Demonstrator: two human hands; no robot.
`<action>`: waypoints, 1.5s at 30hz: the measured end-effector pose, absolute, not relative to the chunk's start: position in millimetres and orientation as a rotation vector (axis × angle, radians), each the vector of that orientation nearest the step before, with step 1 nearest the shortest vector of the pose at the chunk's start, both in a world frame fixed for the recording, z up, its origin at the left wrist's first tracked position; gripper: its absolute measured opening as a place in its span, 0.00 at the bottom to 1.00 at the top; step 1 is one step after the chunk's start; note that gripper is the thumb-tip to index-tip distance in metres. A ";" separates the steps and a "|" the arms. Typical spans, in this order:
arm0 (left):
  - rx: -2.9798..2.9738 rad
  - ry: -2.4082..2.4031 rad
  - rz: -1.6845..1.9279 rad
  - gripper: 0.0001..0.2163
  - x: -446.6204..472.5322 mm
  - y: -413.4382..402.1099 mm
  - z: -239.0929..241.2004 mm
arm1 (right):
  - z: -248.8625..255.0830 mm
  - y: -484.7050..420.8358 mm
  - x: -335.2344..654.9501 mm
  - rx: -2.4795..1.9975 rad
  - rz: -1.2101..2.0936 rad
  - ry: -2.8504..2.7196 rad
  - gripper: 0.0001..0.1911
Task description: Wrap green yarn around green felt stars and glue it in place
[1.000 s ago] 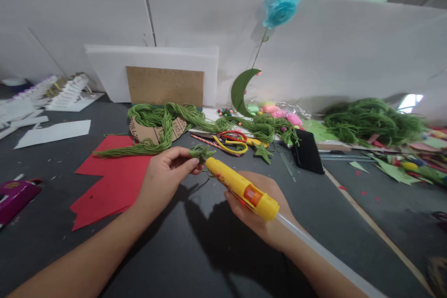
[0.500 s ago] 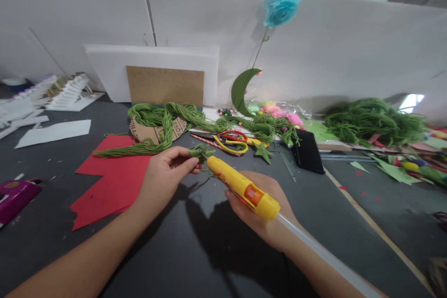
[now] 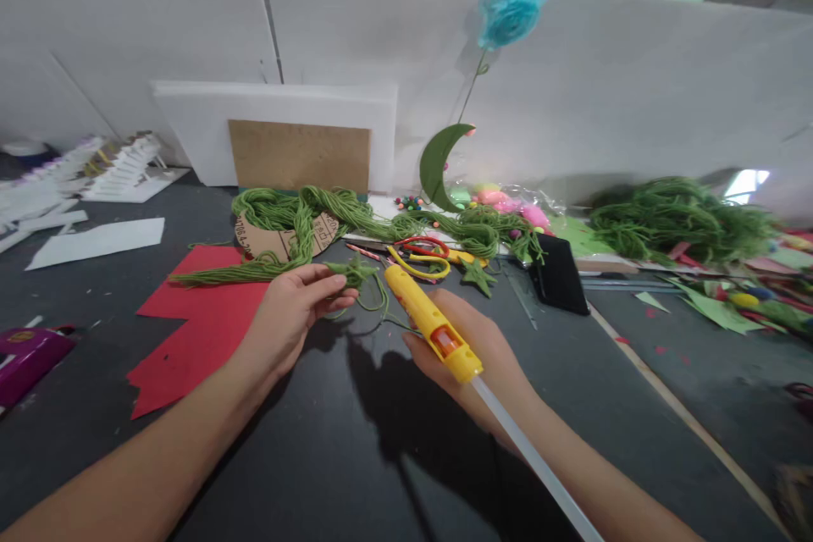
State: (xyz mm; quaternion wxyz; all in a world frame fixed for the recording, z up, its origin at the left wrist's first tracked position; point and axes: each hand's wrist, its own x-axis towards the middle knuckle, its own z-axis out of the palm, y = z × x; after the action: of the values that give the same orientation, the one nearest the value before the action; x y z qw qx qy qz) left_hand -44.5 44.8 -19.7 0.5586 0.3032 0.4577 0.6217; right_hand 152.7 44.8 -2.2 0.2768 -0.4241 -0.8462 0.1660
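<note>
Between thumb and fingers, my left hand (image 3: pixel 301 305) pinches a small green star (image 3: pixel 352 271). A loose strand of green yarn (image 3: pixel 384 305) trails from it to the right. My right hand (image 3: pixel 473 339) is wrapped round a yellow hot glue gun (image 3: pixel 432 322), with a long translucent glue stick (image 3: pixel 533 449) sticking out of its back end. The gun's nozzle points up and left, a little to the right of the star and apart from it. Another green star (image 3: pixel 478 276) lies on the table beyond the gun, beside scissors with red and yellow handles (image 3: pixel 423 258).
Red paper (image 3: pixel 209 330) lies left of my left hand, below a green yarn skein (image 3: pixel 305 220). A black phone-like slab (image 3: pixel 559 275) and a big yarn heap (image 3: pixel 686 220) are on the right. At the back stands a green crescent (image 3: pixel 438 169) with a blue flower (image 3: pixel 513 15).
The glue gun has drawn back from the star and swung more upright, its rear end moving left. My left hand has shifted slightly left and tilted, showing more of the star and yarn.
</note>
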 end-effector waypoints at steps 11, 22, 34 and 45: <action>0.641 1.057 1.536 0.04 -55.7 52.6 -28.1 | -7.2 32.9 148.4 -0.902 0.711 -2.864 0.15; 0.942 1.115 1.244 0.06 -24.6 26.1 -16.9 | -16.9 48.5 141.7 -0.966 1.391 -1.660 0.18; 1.117 1.214 1.042 0.07 -21.0 24.4 -17.4 | -3.5 41.9 149.1 -1.149 0.646 -2.106 0.04; 1.083 1.202 0.994 0.07 -16.9 22.9 -14.2 | -2.4 40.4 148.5 -1.248 0.580 -2.149 0.04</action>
State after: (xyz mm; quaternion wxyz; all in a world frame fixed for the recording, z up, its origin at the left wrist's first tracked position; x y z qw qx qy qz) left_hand -16.9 22.9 -14.2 0.5821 0.4636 0.5147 0.4257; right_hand 148.5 40.4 -2.4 0.2907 -0.4680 -0.8057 0.2177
